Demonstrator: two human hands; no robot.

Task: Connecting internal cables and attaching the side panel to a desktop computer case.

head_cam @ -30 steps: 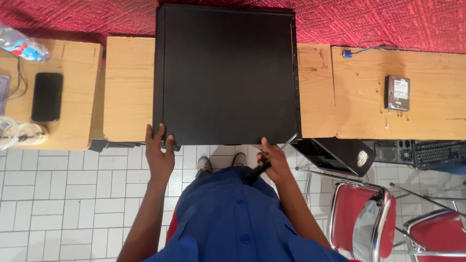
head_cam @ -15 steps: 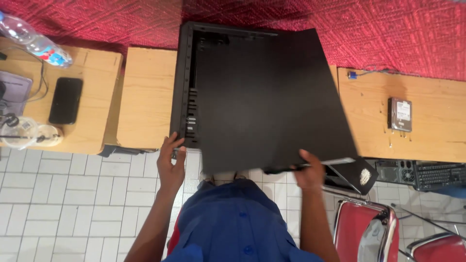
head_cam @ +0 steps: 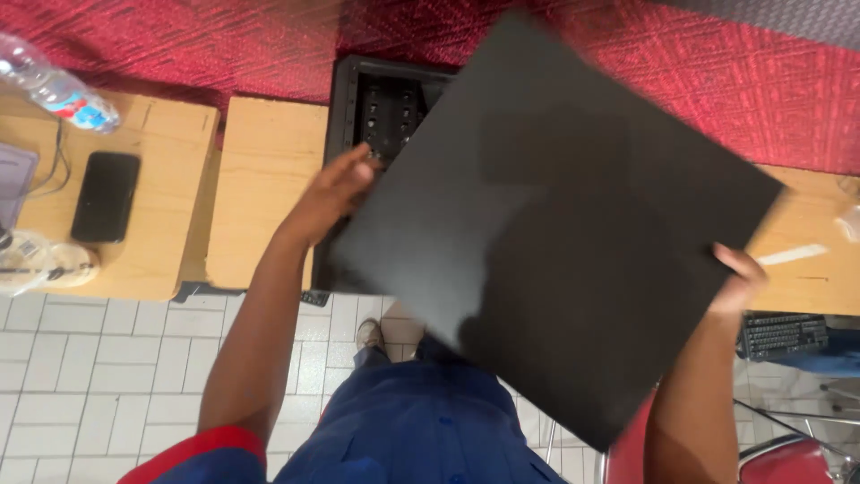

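The left hand (head_cam: 336,193) has its fingers (head_cam: 358,170) curled against the left edge of a large flat black panel (head_cam: 555,233), gripping it there; the fingertips themselves are blurred. The right hand (head_cam: 739,278) clasps the panel's right corner, with its fingers (head_cam: 730,260) wrapped over the edge. Between the two hands the panel is held tilted and turned at an angle, one corner pointing up and another down toward the person's body.

Just beyond the panel's upper left edge, an open black computer case (head_cam: 385,103) lies on the wooden surface (head_cam: 264,188), its perforated inner wall showing; the panel covers most of it. Left of the panel and the case, a second wooden surface (head_cam: 152,188) carries a black phone (head_cam: 106,197), a clear plastic bottle (head_cam: 58,90) near its far edge, and a cable (head_cam: 58,161) beside the phone. Behind the panel, a red patterned cloth (head_cam: 224,45) covers the background. To the right of the panel, a strip of wooden surface (head_cam: 806,260) shows past the right hand, and below it a black keyboard (head_cam: 779,333). Beneath the panel are the person's blue garment (head_cam: 412,430), a shoe (head_cam: 369,334) on the white tiled floor (head_cam: 90,376), and part of a red chair (head_cam: 788,457) at the lower right.
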